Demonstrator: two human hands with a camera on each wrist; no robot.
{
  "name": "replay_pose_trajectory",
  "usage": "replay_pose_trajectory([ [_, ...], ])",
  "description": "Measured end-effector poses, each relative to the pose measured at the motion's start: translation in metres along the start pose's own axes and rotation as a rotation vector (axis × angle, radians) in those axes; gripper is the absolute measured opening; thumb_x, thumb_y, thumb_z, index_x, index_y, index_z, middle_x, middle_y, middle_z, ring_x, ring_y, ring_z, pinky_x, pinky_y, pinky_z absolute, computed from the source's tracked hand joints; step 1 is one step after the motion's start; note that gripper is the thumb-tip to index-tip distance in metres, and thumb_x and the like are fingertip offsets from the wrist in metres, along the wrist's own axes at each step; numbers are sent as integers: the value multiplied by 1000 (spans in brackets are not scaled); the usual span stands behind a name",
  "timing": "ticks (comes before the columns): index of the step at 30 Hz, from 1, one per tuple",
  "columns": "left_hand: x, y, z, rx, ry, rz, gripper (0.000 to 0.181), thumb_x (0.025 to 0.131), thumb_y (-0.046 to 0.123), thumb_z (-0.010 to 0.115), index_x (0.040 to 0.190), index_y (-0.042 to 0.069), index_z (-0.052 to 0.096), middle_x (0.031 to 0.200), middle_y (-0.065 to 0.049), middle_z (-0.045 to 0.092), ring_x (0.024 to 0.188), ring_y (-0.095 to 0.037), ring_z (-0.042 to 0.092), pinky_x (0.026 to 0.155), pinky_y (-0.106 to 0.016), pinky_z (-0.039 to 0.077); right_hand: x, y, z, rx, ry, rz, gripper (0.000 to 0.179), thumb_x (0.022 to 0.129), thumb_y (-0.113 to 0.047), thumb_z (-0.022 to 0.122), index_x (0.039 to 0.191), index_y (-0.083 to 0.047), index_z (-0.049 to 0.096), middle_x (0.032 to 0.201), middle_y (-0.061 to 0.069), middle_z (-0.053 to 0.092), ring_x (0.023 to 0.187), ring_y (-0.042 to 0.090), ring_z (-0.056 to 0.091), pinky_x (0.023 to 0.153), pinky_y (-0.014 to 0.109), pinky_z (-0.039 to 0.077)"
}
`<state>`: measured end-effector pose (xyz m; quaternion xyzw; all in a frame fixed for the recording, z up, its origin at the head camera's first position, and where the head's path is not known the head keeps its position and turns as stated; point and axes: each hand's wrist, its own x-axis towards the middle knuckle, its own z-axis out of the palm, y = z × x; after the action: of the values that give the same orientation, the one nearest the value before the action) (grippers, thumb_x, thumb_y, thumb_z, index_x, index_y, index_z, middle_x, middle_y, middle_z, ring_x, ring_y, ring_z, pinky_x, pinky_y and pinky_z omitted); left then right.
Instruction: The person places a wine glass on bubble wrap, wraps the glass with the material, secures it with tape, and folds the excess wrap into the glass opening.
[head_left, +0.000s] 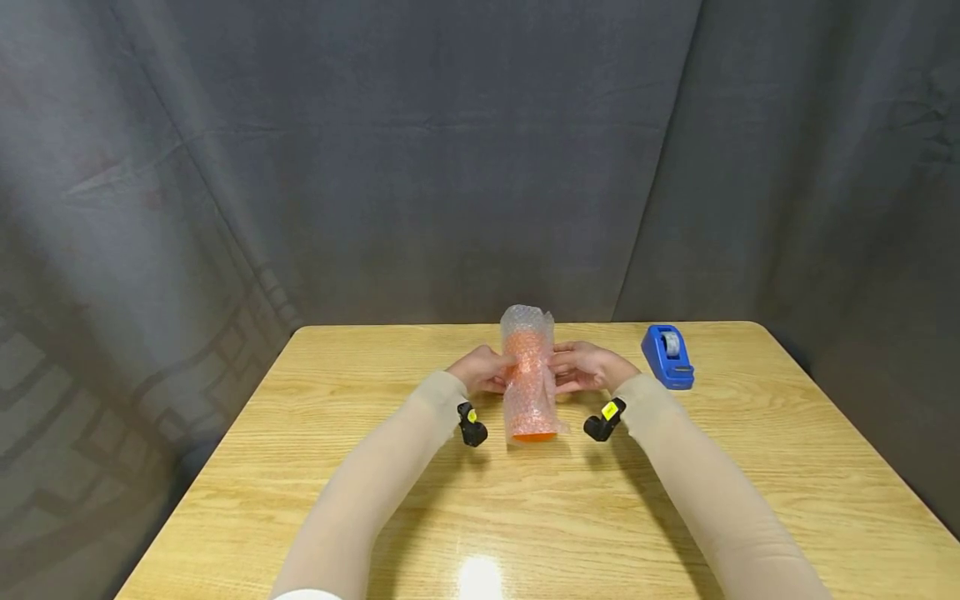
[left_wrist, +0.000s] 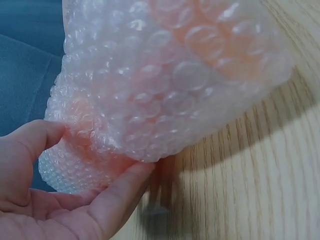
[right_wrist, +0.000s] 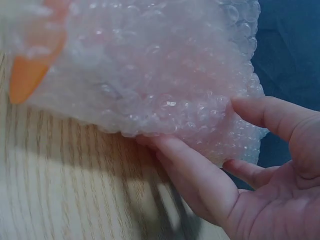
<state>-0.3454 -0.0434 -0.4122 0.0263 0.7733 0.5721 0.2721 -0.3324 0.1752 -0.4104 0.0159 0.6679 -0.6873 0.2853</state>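
A roll of clear bubble wrap [head_left: 528, 375] lies lengthwise near the table's far edge, wound around an orange object. At the near end a bare bit of the orange object [right_wrist: 27, 77] shows; the rest is veiled by the wrap, so I cannot tell its kind. My left hand [head_left: 482, 368] grips the bundle from the left, thumb against its side and fingers tucked at its underside. From the right, my right hand [head_left: 588, 367] holds it the same way, with thumb above and fingertips under the wrap's lower edge.
A blue tape dispenser [head_left: 667, 357] with a roll of clear tape stands at the back right of the wooden table [head_left: 360, 367]. Behind the table hangs a dark grey curtain [head_left: 420, 167]. Small black cameras sit on both wrists.
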Motion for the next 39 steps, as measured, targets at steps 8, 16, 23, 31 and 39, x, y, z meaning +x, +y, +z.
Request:
replay_pose_trajectory([
  [8,1,-3,-2,-40,-18,-10,38,96,18,57,120,-9,50,93,-11,58,79,-18,59,90,-39,54,1,-2,5,-40,33,6,61,99,-4,46,149,3,12,95,9,61,86,21,62,75,36,59],
  [16,-8,4,1,85,49,-1,28,93,22,58,105,-3,54,86,-7,53,75,-20,54,85,-38,55,3,-4,7,-40,61,26,61,99,-4,46,149,2,13,105,14,56,85,21,61,76,38,59],
  [23,-8,9,4,79,141,58,12,86,9,61,82,4,51,81,-5,49,68,-19,51,78,-37,54,2,-5,7,-56,62,31,63,99,-5,47,150,1,11,111,17,53,87,21,61,79,39,58],
  [31,-8,12,6,55,157,67,14,88,5,59,90,6,46,84,-5,45,73,-20,53,83,-44,56,1,-7,10,-54,77,47,65,98,-4,47,151,0,9,111,17,51,89,23,59,79,40,58],
  [39,-9,10,5,5,138,90,22,95,26,58,99,6,50,91,-7,52,77,-20,56,83,-45,56,2,-8,10,-56,85,56,65,97,-4,48,150,0,11,108,15,53,90,24,59,79,40,58],
])
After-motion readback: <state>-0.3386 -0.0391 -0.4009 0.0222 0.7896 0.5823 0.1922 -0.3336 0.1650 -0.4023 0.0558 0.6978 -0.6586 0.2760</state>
